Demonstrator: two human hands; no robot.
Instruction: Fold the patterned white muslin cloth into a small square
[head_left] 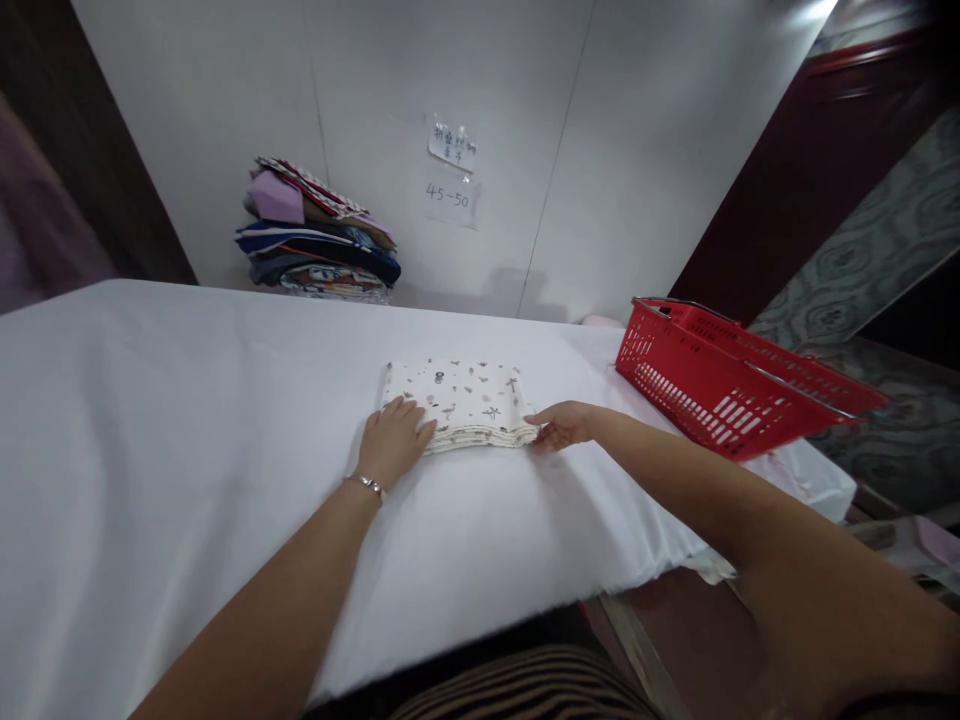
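A folded white cloth (469, 398) with small grey and dark prints lies on the white-covered table, its several layers showing along the front edge. My left hand (394, 437), with a silver bracelet at the wrist, rests flat on its near left corner, fingers stretched out. At the near right corner, my right hand (564, 424) pinches the cloth's edge, thumb above and fingers below. Part of those fingers is hidden under the layers.
A red plastic basket (720, 375) with metal handles stands on the right end of the table (187, 430). Folded fabrics (319, 235) are stacked against the back wall. Two paper signs (452, 145) hang on that wall, the lower reading 45-50.
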